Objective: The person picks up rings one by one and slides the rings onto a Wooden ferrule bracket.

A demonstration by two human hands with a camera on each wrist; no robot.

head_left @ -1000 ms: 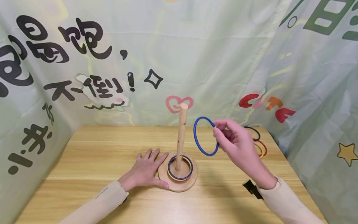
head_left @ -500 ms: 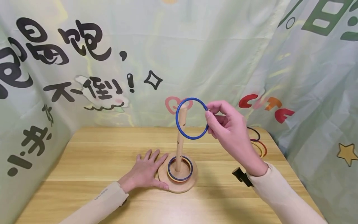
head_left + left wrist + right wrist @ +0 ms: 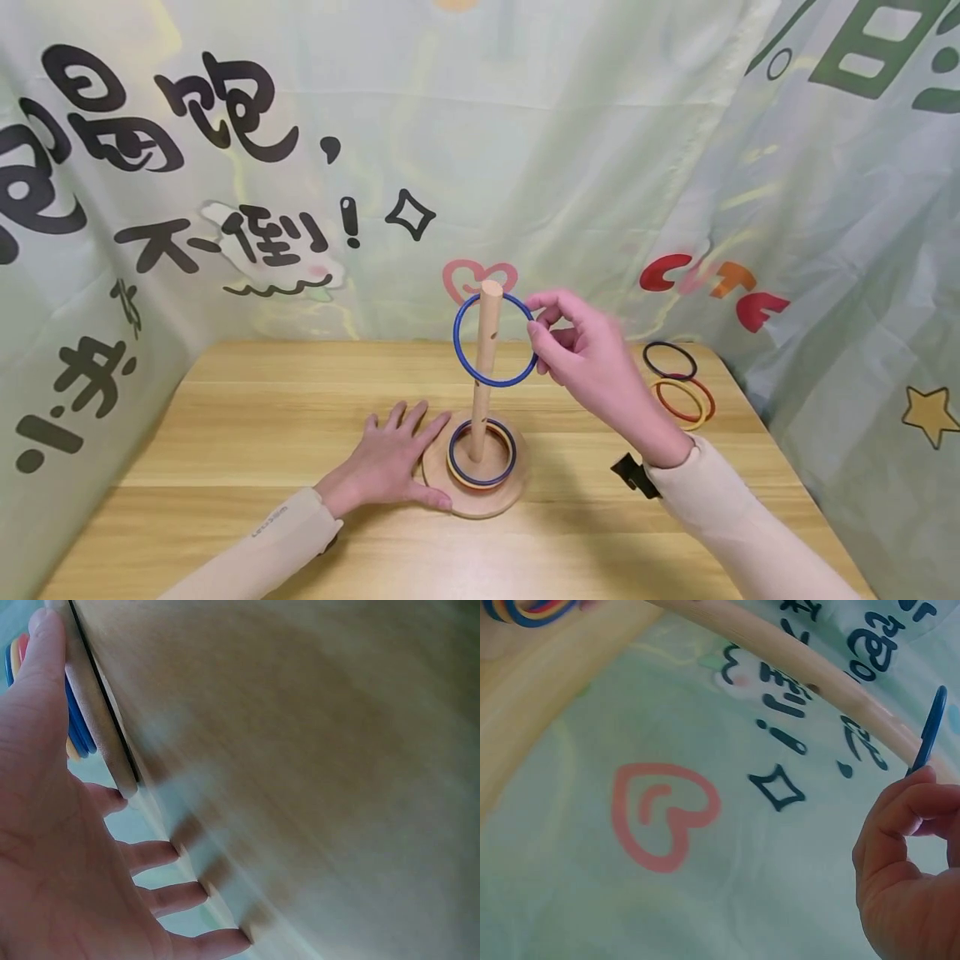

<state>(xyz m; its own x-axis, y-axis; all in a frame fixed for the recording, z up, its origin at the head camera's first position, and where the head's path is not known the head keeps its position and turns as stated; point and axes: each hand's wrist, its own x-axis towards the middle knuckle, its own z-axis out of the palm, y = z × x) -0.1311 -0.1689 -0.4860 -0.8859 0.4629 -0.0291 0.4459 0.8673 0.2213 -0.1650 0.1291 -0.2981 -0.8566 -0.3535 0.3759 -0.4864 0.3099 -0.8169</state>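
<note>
In the head view my right hand point(image 3: 588, 354) pinches the right side of a blue ring point(image 3: 455, 335) between thumb and fingertips. This ring encircles the upper part of an upright wooden peg point(image 3: 488, 329), the peg's top rising through it. At the peg's foot, several stacked rings point(image 3: 482, 484), a dark blue one uppermost, lie on the round wooden base point(image 3: 483, 505). Fingers spread, my left hand point(image 3: 382, 462) rests against the base's left side, thumb along its front edge. The left wrist view shows its fingertips point(image 3: 225, 943) on the table. Edge-on, the held ring point(image 3: 932, 724) shows in the right wrist view.
At the table's back right lie loose rings: a dark one point(image 3: 645, 358), a red one point(image 3: 714, 406) and a yellow one point(image 3: 705, 410), the last two overlapping. A pale printed curtain point(image 3: 585, 167) surrounds the wooden table point(image 3: 262, 417) at the back and sides.
My right hand has carried the blue ring left, up, then down, from beside the peg to around its upper end. The left hand has stayed at the base.
</note>
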